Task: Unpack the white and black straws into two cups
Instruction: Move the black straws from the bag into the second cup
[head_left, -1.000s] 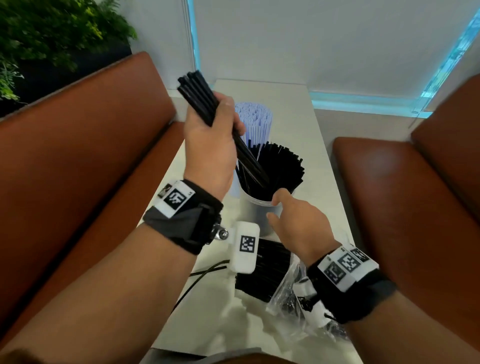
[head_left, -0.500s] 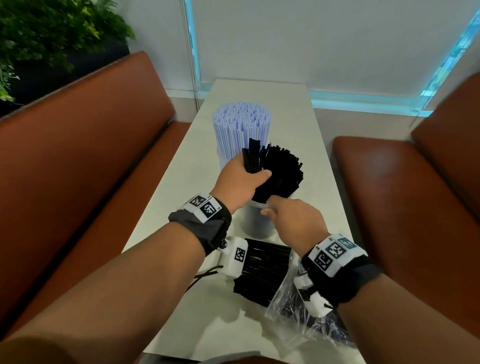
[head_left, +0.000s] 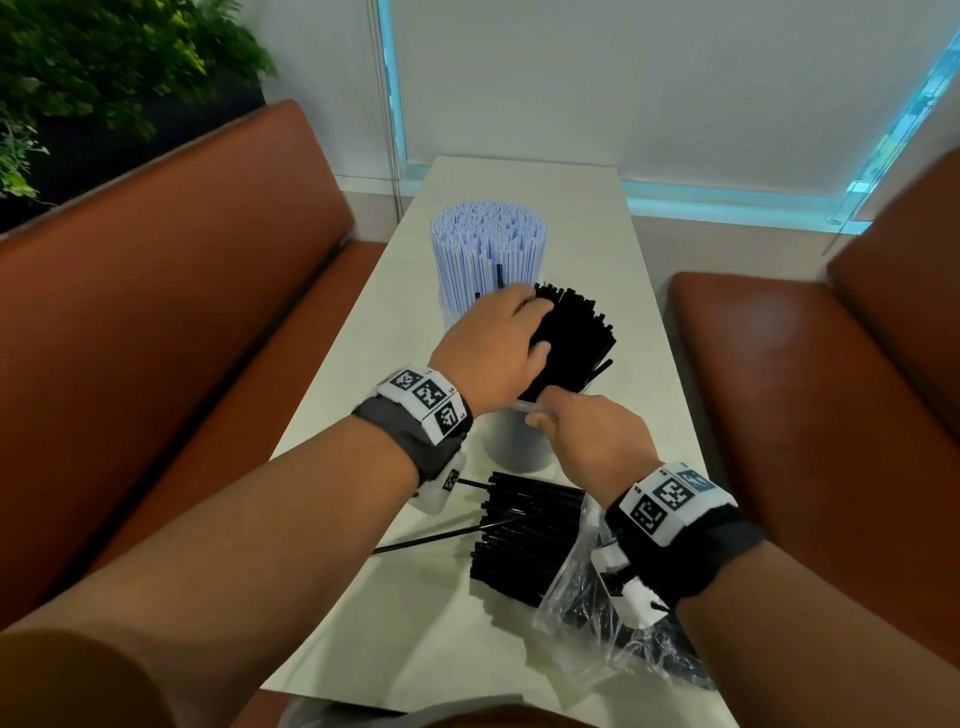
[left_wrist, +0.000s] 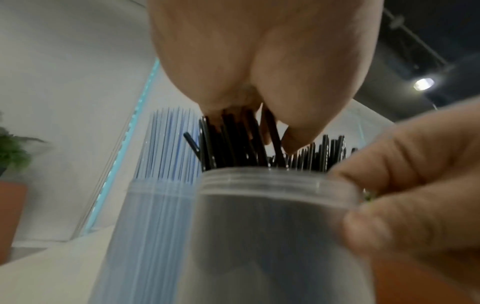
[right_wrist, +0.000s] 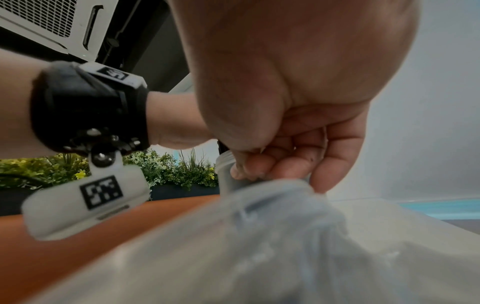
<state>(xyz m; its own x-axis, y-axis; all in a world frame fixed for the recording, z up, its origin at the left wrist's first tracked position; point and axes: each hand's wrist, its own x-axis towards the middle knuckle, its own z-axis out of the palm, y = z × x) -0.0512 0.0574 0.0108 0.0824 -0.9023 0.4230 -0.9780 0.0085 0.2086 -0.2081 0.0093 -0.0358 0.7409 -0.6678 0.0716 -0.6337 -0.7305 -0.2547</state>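
Note:
Black straws (head_left: 576, 338) stand in a translucent cup (head_left: 514, 441) near the table's middle. My left hand (head_left: 519, 332) lies over their near tops, fingers and thumb curled round a bunch of them (left_wrist: 233, 139) that stands in the cup (left_wrist: 272, 216). My right hand (head_left: 550, 415) pinches the cup's near rim, seen close in the right wrist view (right_wrist: 259, 164). Behind it, a second cup (left_wrist: 155, 226) is packed with white straws (head_left: 488, 249). A pile of loose black straws (head_left: 524, 530) lies on the table under my wrists.
A clear plastic bag (head_left: 587, 587) lies crumpled beside the loose pile, under my right wrist. The narrow white table (head_left: 519, 176) runs away from me between two brown benches (head_left: 182, 291). A green plant (head_left: 104, 62) stands behind the left bench.
My left hand came down from above the white straws with a bunch of black straws and lowered it into the near cup. My right hand closed on the cup's rim.

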